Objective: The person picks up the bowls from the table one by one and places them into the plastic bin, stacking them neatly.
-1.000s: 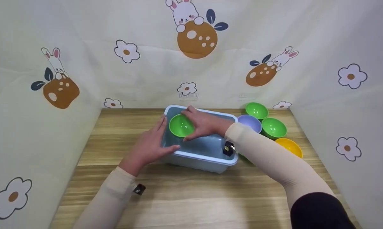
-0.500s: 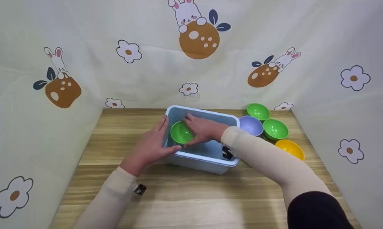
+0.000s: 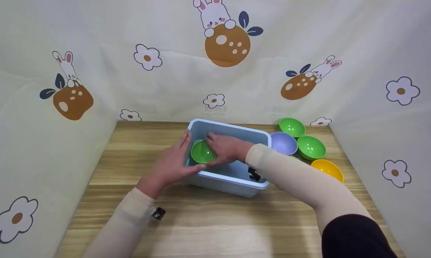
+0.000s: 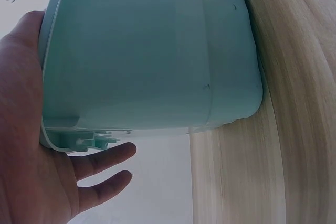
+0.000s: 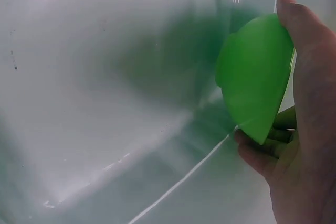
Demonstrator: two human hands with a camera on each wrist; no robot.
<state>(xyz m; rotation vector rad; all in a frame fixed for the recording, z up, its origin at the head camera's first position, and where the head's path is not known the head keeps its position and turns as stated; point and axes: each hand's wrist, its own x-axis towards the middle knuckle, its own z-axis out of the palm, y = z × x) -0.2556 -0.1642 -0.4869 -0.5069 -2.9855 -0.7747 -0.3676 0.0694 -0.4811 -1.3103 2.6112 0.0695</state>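
Observation:
In the head view my right hand (image 3: 227, 147) reaches down into a light blue plastic bin (image 3: 233, 180). It holds a green bowl (image 3: 200, 153) by the rim near the bin's left end. The right wrist view shows the bowl (image 5: 254, 77) tilted on its side, thumb at one end of the rim and fingers at the other, close over the bin's bottom. My left hand (image 3: 169, 161) rests against the bin's left front corner, thumb along the front rim and fingers straight beside the left end. The left wrist view has the bin's rim across the palm of that hand (image 4: 31, 129).
Right of the bin stand a purple bowl (image 3: 284, 143), a green bowl (image 3: 292, 127) behind it, another green bowl (image 3: 311, 147) and a yellow bowl (image 3: 328, 170). My right forearm (image 3: 294, 182) crosses in front of them. A printed cloth wall (image 3: 172, 86) rises behind the wooden table (image 3: 201, 225).
My right hand has lowered the green bowl deeper into the bin. The left hand stays at the bin's corner. The whole scene shifts slightly in the head view.

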